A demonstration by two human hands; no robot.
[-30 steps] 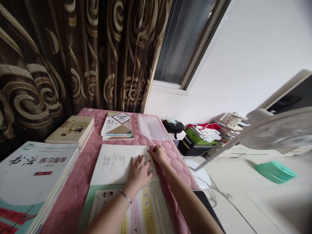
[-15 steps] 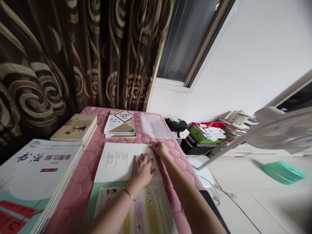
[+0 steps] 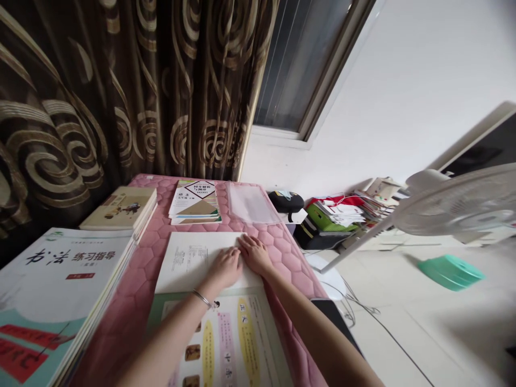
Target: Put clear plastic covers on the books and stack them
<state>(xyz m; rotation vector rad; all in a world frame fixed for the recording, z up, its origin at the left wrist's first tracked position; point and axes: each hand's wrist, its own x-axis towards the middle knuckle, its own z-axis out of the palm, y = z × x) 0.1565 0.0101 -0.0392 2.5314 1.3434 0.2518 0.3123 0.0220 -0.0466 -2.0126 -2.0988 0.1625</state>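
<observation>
A swirl-patterned brown curtain hangs behind a pink quilted surface, next to a window. To the right, a white electric fan stands over a tiled floor, with a heap of papers and folders by the wall and a green plastic object lying apart from it.

On the surface, a stack of calligraphy workbooks and a smaller stack of books sit closed at the left. Beyond them lie a pile of booklets and a clear plastic sleeve.

At the near edge lies an open book, colour-printed on its lower part, with a white page spread flat across its far part. That page is the one thing in hand; the stacks lie closed and squared.

The left hand, with a thin bangle at its wrist, and the right hand press palm-down on the white page, close together, gripping nothing.
</observation>
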